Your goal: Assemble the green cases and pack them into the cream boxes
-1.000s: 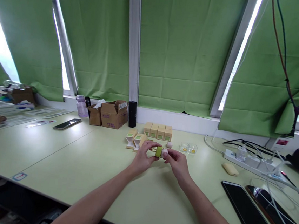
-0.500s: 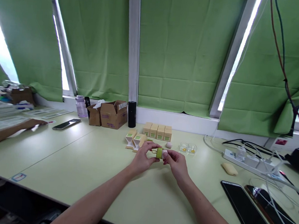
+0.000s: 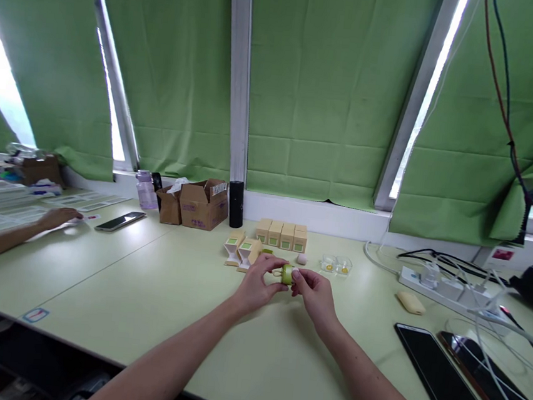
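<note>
Between my hands is a small green cylindrical holder [image 3: 287, 274] with a pale loop at its left end. My left hand [image 3: 261, 281] pinches it between thumb and fingers. My right hand [image 3: 313, 289] closes on its right end, where a small pale pink piece is mostly hidden by the fingertips. Another pale pink piece [image 3: 301, 259] lies on the table just beyond. Two opened tan cartons [image 3: 246, 252] with green labels lie behind my left hand, beside a partly hidden green piece [image 3: 267, 251]. Clear round cups [image 3: 335, 265] with yellow spots sit to the right.
Several tan boxes [image 3: 280, 235] stand in a row at the back. Cardboard boxes [image 3: 204, 204] and a black cylinder [image 3: 235, 204] are farther left. A power strip [image 3: 450, 292], cables and a tablet [image 3: 447, 381] occupy the right. Another person's hand [image 3: 60, 218] rests at far left.
The pale pink piece, plainly showing beside the green holder earlier, is now mostly out of sight as my right fingers press closer to it. The other person's arm has shifted at far left.
</note>
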### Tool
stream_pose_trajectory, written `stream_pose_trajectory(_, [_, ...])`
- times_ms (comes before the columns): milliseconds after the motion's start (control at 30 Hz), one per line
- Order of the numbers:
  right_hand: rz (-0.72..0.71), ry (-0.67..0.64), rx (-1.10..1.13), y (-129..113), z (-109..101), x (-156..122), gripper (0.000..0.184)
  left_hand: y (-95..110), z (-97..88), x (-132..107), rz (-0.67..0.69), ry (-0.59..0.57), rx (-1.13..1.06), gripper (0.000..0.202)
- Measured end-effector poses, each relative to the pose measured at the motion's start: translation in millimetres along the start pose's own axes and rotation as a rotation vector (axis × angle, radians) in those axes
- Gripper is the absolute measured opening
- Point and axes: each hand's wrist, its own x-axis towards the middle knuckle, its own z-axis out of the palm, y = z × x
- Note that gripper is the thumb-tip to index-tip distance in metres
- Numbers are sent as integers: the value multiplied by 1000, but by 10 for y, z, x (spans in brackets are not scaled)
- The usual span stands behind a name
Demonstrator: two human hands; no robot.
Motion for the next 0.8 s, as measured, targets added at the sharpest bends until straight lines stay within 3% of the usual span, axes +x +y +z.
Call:
stream_pose_trajectory(233, [9,42,-7,12,12,-1,69,4,30,-8,-38,-29,-28,47])
stream_pose_trajectory(333, [-14,26,-38,-10,11,-16,63,-26,67,4,-128,-72,-137,47])
stream_pose_trajectory(467, [-75,7,-48,-52,6,-53,56,-48,96,29,-216,-151,-471,58])
stream_pose_trajectory(800, [-256,31,-401,7,-11,-61,35,-43,86,77,-284,-125,-832,51])
